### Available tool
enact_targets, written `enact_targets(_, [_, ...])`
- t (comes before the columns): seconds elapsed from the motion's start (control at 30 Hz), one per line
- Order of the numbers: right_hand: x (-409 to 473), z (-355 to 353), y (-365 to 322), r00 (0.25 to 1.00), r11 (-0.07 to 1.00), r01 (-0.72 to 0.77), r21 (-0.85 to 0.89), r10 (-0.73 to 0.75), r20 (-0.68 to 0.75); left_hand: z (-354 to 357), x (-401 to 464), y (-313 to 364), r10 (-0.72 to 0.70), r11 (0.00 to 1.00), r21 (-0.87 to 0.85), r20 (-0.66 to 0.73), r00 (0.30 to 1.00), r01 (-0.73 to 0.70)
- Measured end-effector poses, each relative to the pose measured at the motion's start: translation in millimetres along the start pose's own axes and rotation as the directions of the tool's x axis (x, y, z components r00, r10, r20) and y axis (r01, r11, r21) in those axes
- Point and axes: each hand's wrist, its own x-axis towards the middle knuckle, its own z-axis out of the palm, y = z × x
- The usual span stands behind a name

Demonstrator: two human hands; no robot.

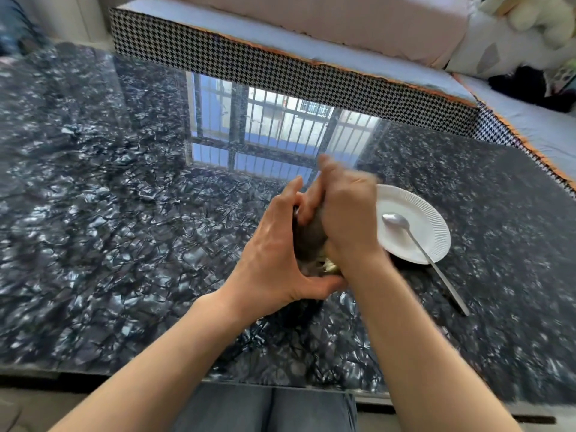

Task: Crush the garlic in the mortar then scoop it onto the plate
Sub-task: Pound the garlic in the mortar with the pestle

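right: plate (414, 213) and spoon (430, 254) obstruct | left: table (124, 213) open

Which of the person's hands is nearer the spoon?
Right. The right hand sits just beside the spoon on the plate; the left hand is farther off.

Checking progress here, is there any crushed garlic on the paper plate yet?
No, the paper plate holds only the spoon, whose bowl rests on it with nothing else on the white surface.

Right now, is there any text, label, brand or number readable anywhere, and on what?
None readable.
Paper plate: plain white, no print.
Spoon: no marking visible.
Mortar: mostly hidden by the left hand and right hand; no label shows.
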Motion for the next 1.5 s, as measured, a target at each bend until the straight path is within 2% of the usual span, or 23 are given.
enact_targets(0.13, [-1.2, 0.3, 0.2, 0.996, 0.996, -0.09, -0.01, 0.089, -0.01, -0.4, -0.6, -0.5, -0.002, 1.0, 0.004, 0.004, 1.0, 0.002])
enact_targets(0.23, [6.1, -7.4, -10.0, 0.999, 0.999, -0.02, 0.047, 0.021, -0.03, -0.7, -0.2, 0.3, 0.004, 1.0, 0.011, 0.004, 1.0, -0.004])
enact_targets(0.37, [-1.6, 5.1, 2.6, 0.999, 0.993, -0.031, -0.111, 0.034, 0.028, -1.1, 2.1, 0.8, -0.003, 1.0, 0.024, 0.006, 1.0, 0.003])
enact_targets(0.43, [1.1, 2.1, -2.5, 0.997, 0.994, -0.074, -0.081, 0.075, 0.015, -1.5, 1.4, 1.8, -0.003, 0.999, 0.036, 0.01, 1.0, 0.002])
enact_targets(0.53, [7.0, -7.7, -11.6, 1.0, 1.0, -0.028, -0.002, 0.028, -0.008, -1.7, 0.2, 2.4, 0.0, 0.999, 0.037, 0.004, 1.0, 0.0])
enact_targets(0.67, [-2.4, 2.1, 3.3, 0.998, 0.991, -0.032, -0.133, 0.039, 0.047, -1.2, 1.1, 2.9, -0.008, 1.0, 0.03, 0.002, 1.0, 0.008])
enact_targets(0.73, [1.5, 2.4, -0.1, 0.996, 0.991, -0.069, -0.118, 0.074, 0.041, -1.3, 0.6, 4.0, -0.013, 0.999, 0.033, 0.008, 1.0, 0.013])
enact_targets(0.83, [11.0, -3.9, -12.3, 0.999, 0.999, -0.032, -0.017, 0.032, 0.001, -1.3, 0.5, 3.9, -0.006, 0.999, 0.038, 0.005, 1.0, 0.006])
enact_targets(0.9, [7.5, -2.6, -6.6, 1.0, 0.999, -0.002, -0.05, 0.003, 0.024, -1.5, 1.6, 4.5, -0.014, 0.999, 0.036, 0.007, 1.0, 0.014])
enact_targets(1.0, [-1.9, 2.6, 3.1, 0.997, 0.992, -0.044, -0.119, 0.052, 0.061, -0.9, 1.4, 3.1, -0.021, 0.999, 0.029, 0.008, 1.0, 0.021])
enact_targets(1.07, [0.3, -0.5, -3.6, 0.996, 0.994, -0.081, -0.07, 0.084, 0.042, -1.7, 1.1, 4.1, -0.015, 0.999, 0.031, 0.012, 1.0, 0.015])
enact_targets(1.17, [5.2, -5.2, -11.5, 0.998, 0.999, -0.03, 0.038, 0.028, 0.051, -1.8, 0.7, 3.8, -0.014, 1.0, 0.027, 0.021, 1.0, 0.014])
enact_targets(1.23, [-1.0, -1.6, -2.9, 0.998, 0.998, 0.015, -0.057, -0.011, 0.065, -1.7, 2.1, 3.3, -0.012, 1.0, 0.028, 0.018, 1.0, 0.012])
enact_targets(1.3, [-4.4, 0.7, 3.4, 0.998, 0.993, -0.028, -0.11, 0.034, 0.055, -1.3, 1.9, 2.2, -0.006, 1.0, 0.029, 0.006, 1.0, 0.006])
enact_targets(1.4, [4.4, -7.5, -4.9, 0.993, 0.992, -0.122, 0.041, 0.122, -0.005, -0.7, 1.1, 1.5, -0.004, 0.999, 0.033, 0.014, 1.0, 0.003])
enact_targets(1.5, [9.9, -11.6, -9.7, 0.994, 0.975, -0.106, 0.197, 0.111, -0.016, -0.6, 1.3, 0.9, 0.013, 0.999, 0.051, 0.008, 1.0, -0.013])
